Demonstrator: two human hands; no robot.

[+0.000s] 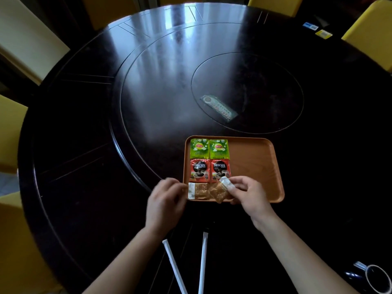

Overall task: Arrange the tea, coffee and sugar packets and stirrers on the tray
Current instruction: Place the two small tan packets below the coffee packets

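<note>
An orange tray (254, 158) sits on the dark round table. Two green tea packets (209, 148) lie side by side at its far left, with two red coffee packets (210, 170) just below them. One brown sugar packet (197, 190) lies flat at the tray's near left corner. My right hand (248, 194) pinches a second brown sugar packet (220, 190), tilted, beside the first. My left hand (165, 200) hovers at the tray's left edge, fingers curled close to the flat sugar packet, holding nothing. Two white wrapped stirrers (202, 262) lie on the table between my forearms.
A long green wrapped item (218, 107) lies on the table's inner disc beyond the tray. Yellow chairs (369, 37) ring the table. A dark mug with a spoon (375, 276) stands at the near right corner. The tray's right half is bare.
</note>
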